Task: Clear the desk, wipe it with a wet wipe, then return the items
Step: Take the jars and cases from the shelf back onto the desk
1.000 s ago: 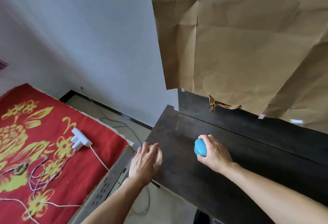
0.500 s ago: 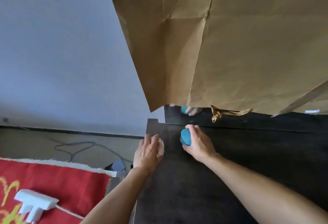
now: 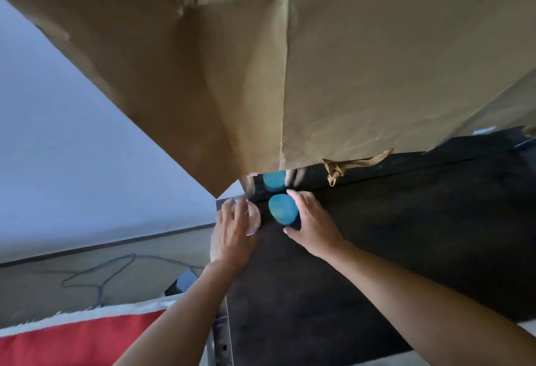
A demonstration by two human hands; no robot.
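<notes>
left hand (image 3: 232, 235) – fingers around clear jar (image 3: 253, 216) at surface (image 3: 377, 249) corner | right hand (image 3: 314, 223) – fingers grip blue lid (image 3: 282, 208) by back edge

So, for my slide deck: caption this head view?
Left hand on clear jar, right hand on teal container, at dark desk's far corner.

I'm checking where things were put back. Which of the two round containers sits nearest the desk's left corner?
The clear one under the left hand; the blue one, beside the right hand, sits further in.
</notes>
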